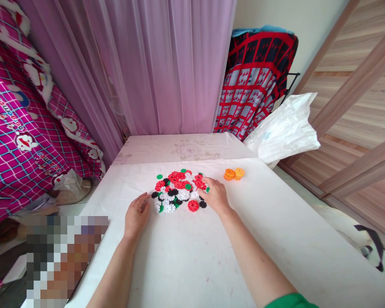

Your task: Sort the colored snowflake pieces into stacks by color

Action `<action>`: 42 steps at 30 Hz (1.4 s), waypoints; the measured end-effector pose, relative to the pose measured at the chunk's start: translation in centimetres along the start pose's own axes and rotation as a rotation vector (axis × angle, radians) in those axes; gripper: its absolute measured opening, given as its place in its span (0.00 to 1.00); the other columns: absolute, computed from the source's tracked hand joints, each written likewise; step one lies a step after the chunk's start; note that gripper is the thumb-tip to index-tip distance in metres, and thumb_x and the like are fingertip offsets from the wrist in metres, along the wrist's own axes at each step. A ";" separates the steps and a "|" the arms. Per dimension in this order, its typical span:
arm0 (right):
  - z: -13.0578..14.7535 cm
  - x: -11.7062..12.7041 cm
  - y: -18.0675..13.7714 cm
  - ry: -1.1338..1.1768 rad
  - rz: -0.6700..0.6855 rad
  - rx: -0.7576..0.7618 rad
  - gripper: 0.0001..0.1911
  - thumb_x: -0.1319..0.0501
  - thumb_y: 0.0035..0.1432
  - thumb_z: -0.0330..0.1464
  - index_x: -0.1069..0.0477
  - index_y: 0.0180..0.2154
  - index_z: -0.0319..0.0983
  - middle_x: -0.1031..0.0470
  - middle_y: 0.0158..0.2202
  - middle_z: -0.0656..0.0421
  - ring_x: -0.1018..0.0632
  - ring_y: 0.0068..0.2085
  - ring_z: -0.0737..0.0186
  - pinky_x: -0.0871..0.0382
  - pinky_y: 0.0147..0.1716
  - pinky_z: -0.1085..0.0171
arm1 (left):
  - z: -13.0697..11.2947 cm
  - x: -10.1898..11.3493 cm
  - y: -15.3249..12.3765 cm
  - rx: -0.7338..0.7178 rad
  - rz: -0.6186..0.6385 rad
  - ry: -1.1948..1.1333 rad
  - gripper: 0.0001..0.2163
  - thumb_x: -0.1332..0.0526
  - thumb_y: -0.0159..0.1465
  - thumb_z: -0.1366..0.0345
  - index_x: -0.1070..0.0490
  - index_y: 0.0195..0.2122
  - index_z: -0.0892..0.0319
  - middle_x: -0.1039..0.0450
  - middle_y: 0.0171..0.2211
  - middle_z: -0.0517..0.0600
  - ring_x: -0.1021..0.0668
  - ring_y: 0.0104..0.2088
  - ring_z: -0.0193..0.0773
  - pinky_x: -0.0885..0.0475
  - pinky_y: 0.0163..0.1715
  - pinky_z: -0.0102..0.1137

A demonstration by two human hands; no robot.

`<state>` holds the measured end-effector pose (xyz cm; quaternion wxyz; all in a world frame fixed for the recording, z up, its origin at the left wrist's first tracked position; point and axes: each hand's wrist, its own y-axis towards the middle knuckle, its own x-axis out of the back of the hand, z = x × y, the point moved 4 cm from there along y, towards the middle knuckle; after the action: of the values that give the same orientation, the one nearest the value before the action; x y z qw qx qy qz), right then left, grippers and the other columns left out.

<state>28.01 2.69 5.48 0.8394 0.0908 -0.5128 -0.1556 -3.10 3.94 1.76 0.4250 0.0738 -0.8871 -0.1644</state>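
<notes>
A loose pile of snowflake-shaped plastic discs [180, 185] in red, white, black and green lies on the white-covered table. My left hand [138, 214] rests at the pile's left edge, fingers loosely curved and apart, with its fingertips close to a black disc [154, 194]. Over the right edge of the pile reaches my right hand [215, 194], thumb and fingers spread among red and white discs. A small green disc [207, 190] shows between its thumb and forefinger; whether they touch it is unclear. Just in front of the pile lie a red disc [193, 205] and a black one [203, 204].
Several orange discs [233, 174] sit in a separate small group at the back right of the table [186, 261]. A white bag [283, 128] stands beyond the right edge. Purple curtains [166, 64] hang behind. A pixelated patch [70, 261] covers the lower left.
</notes>
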 end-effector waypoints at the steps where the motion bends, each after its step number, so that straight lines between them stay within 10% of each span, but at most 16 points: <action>1: 0.2 0.1 -0.7 0.080 -0.016 0.019 0.17 0.38 0.53 0.35 0.29 0.46 0.42 0.21 0.45 0.56 0.24 0.46 0.55 0.35 0.47 0.58 | 0.0 0.0 0.0 -0.003 -0.003 -0.002 0.16 0.47 0.61 0.64 0.23 0.45 0.55 0.23 0.51 0.51 0.21 0.49 0.44 0.27 0.52 0.39; 12: 2.0 -1.8 -6.0 0.150 -0.075 0.299 0.20 0.37 0.50 0.28 0.31 0.47 0.41 0.22 0.43 0.55 0.24 0.45 0.54 0.33 0.47 0.57 | -0.1 0.0 -0.1 -0.006 -0.002 -0.001 0.16 0.48 0.61 0.63 0.23 0.44 0.56 0.23 0.51 0.51 0.21 0.49 0.44 0.27 0.52 0.39; 42: 2.3 -2.0 -5.8 0.070 -0.031 0.298 0.20 0.38 0.52 0.30 0.31 0.49 0.41 0.24 0.43 0.54 0.26 0.46 0.53 0.36 0.48 0.57 | -0.1 0.1 -0.1 0.006 0.006 0.005 0.17 0.48 0.61 0.62 0.23 0.44 0.56 0.24 0.52 0.52 0.22 0.49 0.44 0.27 0.51 0.39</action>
<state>24.17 -1.99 3.04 0.8315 0.2276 -0.4990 -0.0877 -3.03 3.79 1.85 0.4275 0.0727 -0.8867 -0.1603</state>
